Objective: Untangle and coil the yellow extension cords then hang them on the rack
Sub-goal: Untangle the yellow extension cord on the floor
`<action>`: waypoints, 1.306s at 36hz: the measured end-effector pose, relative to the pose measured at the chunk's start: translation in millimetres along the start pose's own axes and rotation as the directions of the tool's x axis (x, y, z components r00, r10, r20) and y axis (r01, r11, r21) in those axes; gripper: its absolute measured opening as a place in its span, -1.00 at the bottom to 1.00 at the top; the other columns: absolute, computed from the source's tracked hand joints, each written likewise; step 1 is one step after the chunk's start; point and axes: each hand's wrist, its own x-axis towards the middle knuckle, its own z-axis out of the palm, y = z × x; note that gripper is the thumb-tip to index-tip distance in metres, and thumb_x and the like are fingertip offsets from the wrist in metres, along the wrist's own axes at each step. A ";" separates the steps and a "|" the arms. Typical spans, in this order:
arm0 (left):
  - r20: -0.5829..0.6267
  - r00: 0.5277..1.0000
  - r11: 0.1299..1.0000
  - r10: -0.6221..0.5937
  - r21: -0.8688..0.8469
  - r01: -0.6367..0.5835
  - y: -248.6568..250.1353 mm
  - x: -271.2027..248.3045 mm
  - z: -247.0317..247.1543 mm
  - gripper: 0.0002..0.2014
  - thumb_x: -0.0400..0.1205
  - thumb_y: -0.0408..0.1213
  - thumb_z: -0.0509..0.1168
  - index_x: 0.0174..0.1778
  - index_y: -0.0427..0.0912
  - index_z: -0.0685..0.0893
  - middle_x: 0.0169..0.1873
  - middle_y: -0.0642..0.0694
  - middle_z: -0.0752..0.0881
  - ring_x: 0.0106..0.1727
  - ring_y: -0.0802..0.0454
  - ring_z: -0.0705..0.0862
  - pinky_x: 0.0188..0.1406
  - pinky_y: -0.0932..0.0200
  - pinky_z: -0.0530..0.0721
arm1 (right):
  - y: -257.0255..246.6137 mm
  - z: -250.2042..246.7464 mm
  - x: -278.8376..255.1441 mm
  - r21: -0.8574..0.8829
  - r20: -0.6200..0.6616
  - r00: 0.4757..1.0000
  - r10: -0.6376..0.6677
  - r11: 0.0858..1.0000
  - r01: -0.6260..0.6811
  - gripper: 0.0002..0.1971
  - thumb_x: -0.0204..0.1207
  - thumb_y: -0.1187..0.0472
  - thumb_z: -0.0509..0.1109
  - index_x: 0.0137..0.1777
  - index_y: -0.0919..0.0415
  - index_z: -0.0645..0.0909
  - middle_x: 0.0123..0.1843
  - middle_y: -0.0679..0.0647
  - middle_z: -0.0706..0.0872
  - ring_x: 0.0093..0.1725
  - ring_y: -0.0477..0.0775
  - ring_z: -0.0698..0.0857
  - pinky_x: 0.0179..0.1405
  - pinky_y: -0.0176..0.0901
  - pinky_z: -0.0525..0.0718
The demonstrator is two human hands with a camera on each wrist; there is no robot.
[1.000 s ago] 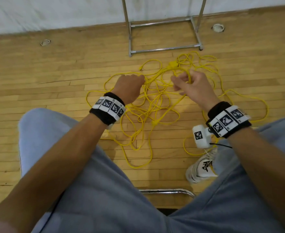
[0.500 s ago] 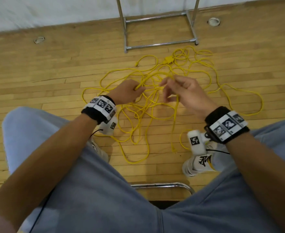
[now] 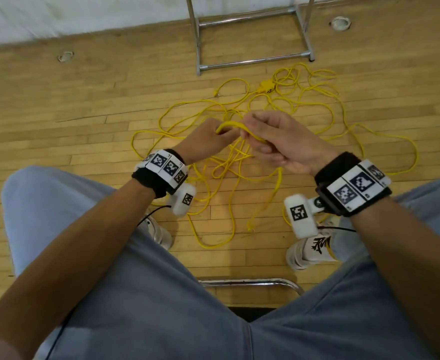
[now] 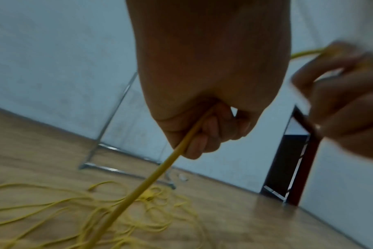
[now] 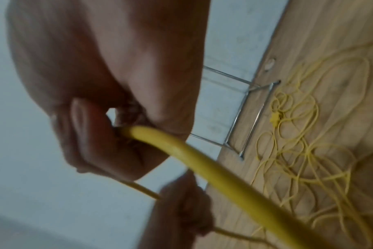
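While tangled loops cover wood planks, both hands (image 3: 250, 141) grip one smooth yellow cord (image 3: 233, 123).

Left hand (image 4: 204, 94) gripping yellow cord (image 4: 138, 190), tangle on floor (image 4: 234, 210)

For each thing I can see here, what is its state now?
yellow extension cords: tangled on the floor, uncoiled, one strand lifted.
left hand: grips the lifted strand.
right hand: grips the same strand.
rack: standing, no cord on the visible part.
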 end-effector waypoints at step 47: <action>-0.079 0.997 0.999 -0.016 0.030 0.018 -21.0 -18.1 -28.9 -0.69 0.61 -0.28 0.49 -0.35 -0.26 0.53 -0.52 0.06 0.40 -0.50 0.24 0.30 -0.49 0.25 0.28 | 21.0 11.7 18.1 -0.351 -0.084 0.994 -0.075 0.935 0.041 -0.81 0.80 0.20 0.31 0.03 0.29 0.68 -0.34 0.16 0.67 -0.42 0.13 0.72 -0.43 -0.10 0.69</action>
